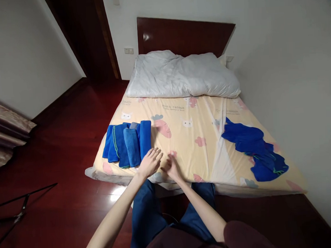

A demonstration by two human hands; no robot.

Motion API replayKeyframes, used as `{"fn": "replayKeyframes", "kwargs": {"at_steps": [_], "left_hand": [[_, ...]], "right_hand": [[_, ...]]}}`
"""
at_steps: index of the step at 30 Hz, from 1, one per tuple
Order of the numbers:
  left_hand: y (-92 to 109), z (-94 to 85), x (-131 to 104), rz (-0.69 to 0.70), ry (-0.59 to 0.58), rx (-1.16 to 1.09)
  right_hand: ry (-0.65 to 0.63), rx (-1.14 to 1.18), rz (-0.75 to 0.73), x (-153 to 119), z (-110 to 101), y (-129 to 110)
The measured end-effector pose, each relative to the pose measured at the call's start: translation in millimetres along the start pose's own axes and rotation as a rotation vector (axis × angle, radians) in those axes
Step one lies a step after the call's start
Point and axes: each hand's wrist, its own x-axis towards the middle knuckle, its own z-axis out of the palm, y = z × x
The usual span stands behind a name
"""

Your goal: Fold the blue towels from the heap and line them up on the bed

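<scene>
My left hand (151, 162) is over the bed's near edge, fingers spread and holding nothing, close to the lower end of the rightmost rolled blue cloth (145, 138). Just right of it is my right hand (170, 168), its fingers apart and nothing seen in them. Several folded or rolled blue cloths (121, 143) lie side by side on the left part of the bed, one with a green edge line. A lighter blue roll (131, 146) is among them. Crumpled blue cloths (246, 137) form a loose heap on the right part of the bed.
The bed has a yellow patterned sheet (183, 138), a bunched white quilt (185, 76) and a dark wooden headboard (182, 35). A black metal stand (21, 213) is on the red floor at left, below a curtain (3, 134). My legs touch the bed's near edge.
</scene>
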Motion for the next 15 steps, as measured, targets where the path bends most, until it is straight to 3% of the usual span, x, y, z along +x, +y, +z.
{"fn": "replayKeyframes", "kwargs": {"at_steps": [3, 6, 8, 11, 15], "left_hand": [[-4.5, 56.2, 19.0, -0.023, -0.253, 0.063], [-22.6, 87.4, 31.5, -0.11, -0.406, 0.115], [-37.4, 91.6, 30.7, -0.141, -0.439, 0.144], [-57.3, 84.4, 22.1, -0.18, -0.464, 0.192], [-66.8, 76.3, 28.9, -0.215, -0.499, 0.226]], "right_hand": [[-0.06, 0.147, 0.031, -33.8, -30.2, 26.2], [-0.011, 0.131, 0.076, -75.5, -62.2, 49.6], [0.05, 0.095, 0.096, -105.3, -83.7, 60.9], [0.142, 0.019, 0.118, -146.2, -115.1, 70.6], [0.14, -0.162, 0.087, -177.4, -149.5, 76.0]]}}
